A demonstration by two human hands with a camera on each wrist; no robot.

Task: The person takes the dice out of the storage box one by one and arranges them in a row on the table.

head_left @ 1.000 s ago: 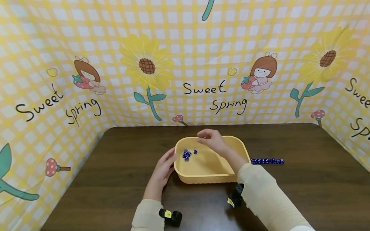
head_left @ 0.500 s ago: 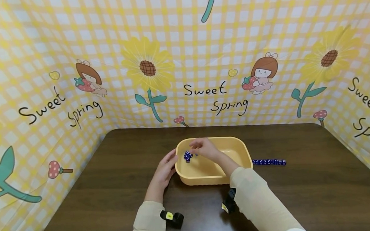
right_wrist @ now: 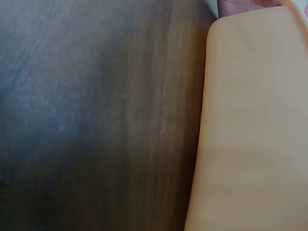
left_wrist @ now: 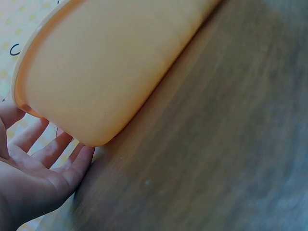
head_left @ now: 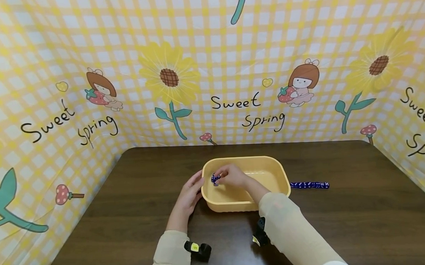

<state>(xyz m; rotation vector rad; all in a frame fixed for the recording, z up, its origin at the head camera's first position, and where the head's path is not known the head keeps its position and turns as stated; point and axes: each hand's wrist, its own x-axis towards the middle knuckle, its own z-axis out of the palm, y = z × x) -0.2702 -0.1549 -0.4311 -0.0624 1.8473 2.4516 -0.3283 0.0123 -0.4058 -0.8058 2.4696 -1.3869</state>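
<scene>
A yellow plastic bin [head_left: 246,206] stands on the table. My left hand [head_left: 188,195] rests against its left end; in the left wrist view the thumb and fingers [left_wrist: 50,149] touch the outside near the rim. Reaching down inside the bin, my right hand [head_left: 234,176] has its thumb and fingertips right at a small cluster of blue dice [head_left: 214,180] with white dots. The fingers partly cover these dice, and I cannot tell whether one is pinched. Only the bin's outer side [right_wrist: 255,120] fills the right wrist view; the right hand's fingers are hidden there.
A straight row of blue dice with white dots [head_left: 309,185] lies on the dark wooden table [head_left: 344,221] to the right of the bin. Behind the table hangs a yellow checked cloth [head_left: 224,68]. Each wrist carries a black camera [head_left: 200,249].
My right hand has moved left and down into the bin, from above its back rim to the dice cluster, covering the single die beside it. The left hand stays at the bin's end.
</scene>
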